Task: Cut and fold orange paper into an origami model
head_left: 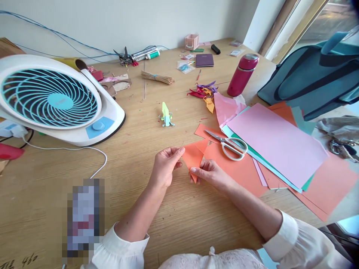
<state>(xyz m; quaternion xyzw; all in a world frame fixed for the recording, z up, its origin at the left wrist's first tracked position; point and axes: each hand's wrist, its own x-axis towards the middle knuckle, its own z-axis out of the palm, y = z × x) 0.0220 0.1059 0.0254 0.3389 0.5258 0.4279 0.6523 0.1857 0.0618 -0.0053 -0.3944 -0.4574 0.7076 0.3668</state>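
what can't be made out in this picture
All in the head view:
Pointed folded orange paper: pinched spots covered by the left hand and right hand.
Grey-blue rectangular object: identity lost to pixelation.
Green paper sheet: mostly hidden beneath the pink rectangular paper sheet.
White-and-blue plastic fan: left side cut off by the picture's edge.

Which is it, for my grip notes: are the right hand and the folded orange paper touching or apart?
Touching. The head view shows the right hand with its thumb on the folded orange paper, near the lower tip.
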